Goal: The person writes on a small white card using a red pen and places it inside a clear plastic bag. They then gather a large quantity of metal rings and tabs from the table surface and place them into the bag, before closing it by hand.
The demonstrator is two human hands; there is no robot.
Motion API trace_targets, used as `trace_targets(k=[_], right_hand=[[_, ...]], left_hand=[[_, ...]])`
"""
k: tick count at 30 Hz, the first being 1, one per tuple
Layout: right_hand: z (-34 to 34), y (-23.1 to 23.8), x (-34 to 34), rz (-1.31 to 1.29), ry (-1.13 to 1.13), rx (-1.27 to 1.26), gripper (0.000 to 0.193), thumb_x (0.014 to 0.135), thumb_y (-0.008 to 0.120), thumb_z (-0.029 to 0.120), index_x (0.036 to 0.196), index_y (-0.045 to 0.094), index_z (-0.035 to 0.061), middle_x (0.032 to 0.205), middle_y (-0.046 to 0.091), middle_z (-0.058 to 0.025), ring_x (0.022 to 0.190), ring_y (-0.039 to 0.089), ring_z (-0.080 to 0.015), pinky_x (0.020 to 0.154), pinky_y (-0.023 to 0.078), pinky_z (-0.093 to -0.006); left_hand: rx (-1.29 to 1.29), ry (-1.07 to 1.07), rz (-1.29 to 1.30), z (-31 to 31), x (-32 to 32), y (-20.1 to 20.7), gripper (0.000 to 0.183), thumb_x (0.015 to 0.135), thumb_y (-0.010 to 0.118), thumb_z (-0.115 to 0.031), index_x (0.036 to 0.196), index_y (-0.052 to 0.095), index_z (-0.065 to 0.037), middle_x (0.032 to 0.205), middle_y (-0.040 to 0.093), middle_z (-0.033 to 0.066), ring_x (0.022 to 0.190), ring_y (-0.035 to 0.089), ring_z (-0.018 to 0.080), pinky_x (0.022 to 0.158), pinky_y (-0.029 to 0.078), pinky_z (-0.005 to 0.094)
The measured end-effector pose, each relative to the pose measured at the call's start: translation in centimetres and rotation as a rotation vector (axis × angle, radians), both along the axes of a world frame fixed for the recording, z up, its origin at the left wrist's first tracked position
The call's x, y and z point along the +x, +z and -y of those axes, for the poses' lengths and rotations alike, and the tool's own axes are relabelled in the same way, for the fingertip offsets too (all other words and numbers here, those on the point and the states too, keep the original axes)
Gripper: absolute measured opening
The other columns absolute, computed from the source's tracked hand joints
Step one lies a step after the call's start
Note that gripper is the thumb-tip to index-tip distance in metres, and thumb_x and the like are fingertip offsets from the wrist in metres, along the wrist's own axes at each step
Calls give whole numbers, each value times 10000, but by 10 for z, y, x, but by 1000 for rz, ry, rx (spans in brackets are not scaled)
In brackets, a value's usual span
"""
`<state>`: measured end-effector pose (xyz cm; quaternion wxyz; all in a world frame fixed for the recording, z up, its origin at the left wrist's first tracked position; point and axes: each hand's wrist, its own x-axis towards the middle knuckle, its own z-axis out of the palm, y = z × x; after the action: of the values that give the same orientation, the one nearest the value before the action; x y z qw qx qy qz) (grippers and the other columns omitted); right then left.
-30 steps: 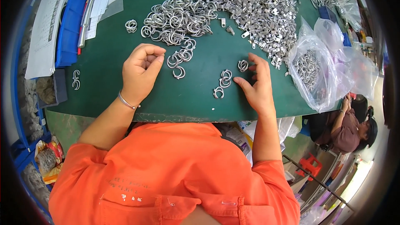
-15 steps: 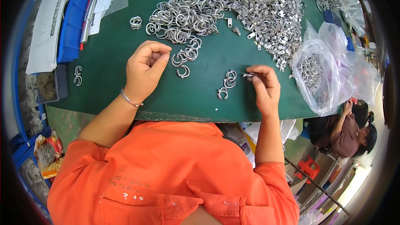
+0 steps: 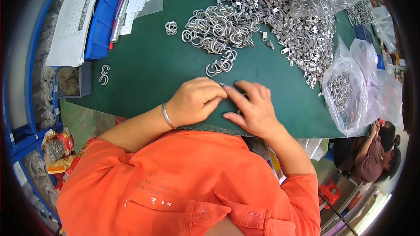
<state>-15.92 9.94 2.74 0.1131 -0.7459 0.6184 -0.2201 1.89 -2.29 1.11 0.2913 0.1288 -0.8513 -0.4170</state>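
My left hand (image 3: pixel 197 101) is closed in a pinch over the green table, fingertips meeting my right index finger. A bit of a metal ring (image 3: pixel 222 85) shows at those fingertips; the rest of it is hidden. My right hand (image 3: pixel 255 108) lies low over the tabletop, thumb and fingers spread. Bits of metal show under its palm, mostly covered. Just beyond the hands lies a short row of open metal rings (image 3: pixel 222 64), running back to a larger heap of rings (image 3: pixel 218 28).
Small metal clips (image 3: pixel 302 39) cover the back right of the green table (image 3: pixel 144 74). Clear bags of rings (image 3: pixel 343 89) stand at the right edge. Blue trays and papers (image 3: pixel 76 19) are at the left. Another person (image 3: pixel 369 157) sits off to the right.
Both hands have come together near the table's front edge. My right hand's pinch on a small metal piece has spread out. The view has shifted, so the table appears farther right.
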Motion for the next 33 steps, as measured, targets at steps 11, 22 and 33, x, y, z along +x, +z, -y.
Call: trace_targets(k=[11,22,33], right_hand=[[-5,-18,-7,-79,131,-339,179,719,700,158,794,545,111,710,438,-19,629,475,-201,526,373,-340],[-37,13,-90,-214,-426,-608,173,669,693,-8,685,541,72,674,579,-55,533,556,-218,487,480,-314],[-42,27,-66,38,-414,-76,213,774,669,96,979,619,61,970,597,-138,873,587,-318,712,506,-405]], left_hand=[[656,437,-205,24,7,-12,87,870,534,16,933,586,-13,880,639,64,603,460,40,522,358,177],[700,418,-243,31,12,-16,67,880,549,20,927,586,-10,867,640,65,617,488,49,543,389,171],[667,415,-188,28,4,-14,60,883,545,2,925,585,-11,875,635,62,606,473,48,527,370,179]])
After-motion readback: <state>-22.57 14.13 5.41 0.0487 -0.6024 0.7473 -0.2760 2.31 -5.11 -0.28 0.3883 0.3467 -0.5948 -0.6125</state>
